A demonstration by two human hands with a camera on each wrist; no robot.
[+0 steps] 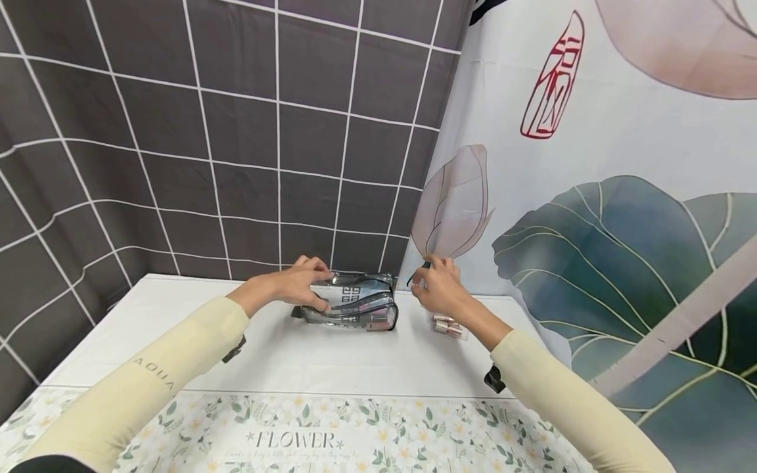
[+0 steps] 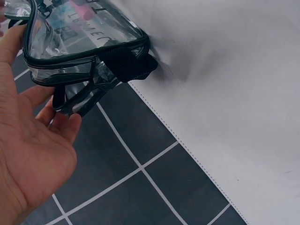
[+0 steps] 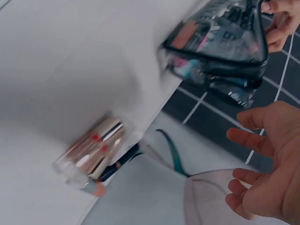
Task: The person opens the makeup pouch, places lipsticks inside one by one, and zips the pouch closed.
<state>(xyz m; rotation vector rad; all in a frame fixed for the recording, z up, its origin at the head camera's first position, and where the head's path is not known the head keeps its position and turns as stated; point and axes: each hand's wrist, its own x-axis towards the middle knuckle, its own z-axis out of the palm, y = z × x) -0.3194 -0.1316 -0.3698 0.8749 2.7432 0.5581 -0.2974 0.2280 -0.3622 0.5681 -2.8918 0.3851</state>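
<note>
A clear cosmetic bag [image 1: 355, 303] with black trim and printed lettering stands at the back of the white table, with several items showing through its plastic. My left hand [image 1: 296, 286] grips its left end, fingers over the top and thumb on the front. In the left wrist view, that hand [image 2: 40, 145] holds the bag [image 2: 84, 61] near a black side tab. To the right of the bag, apart from it, hovers my right hand [image 3: 272, 164], fingers loosely bent and holding nothing. Below it lies a clear holder of lipsticks [image 3: 96, 150], partly hidden by the hand in the head view.
A dark tube [image 3: 119, 164] lies against the lipstick holder near the table's back edge. Behind the white table [image 1: 236, 355] hang a dark grid-patterned cloth [image 1: 236, 131] and a leaf-printed curtain [image 1: 591, 263]. A floral cloth [image 1: 296, 427] covers the front.
</note>
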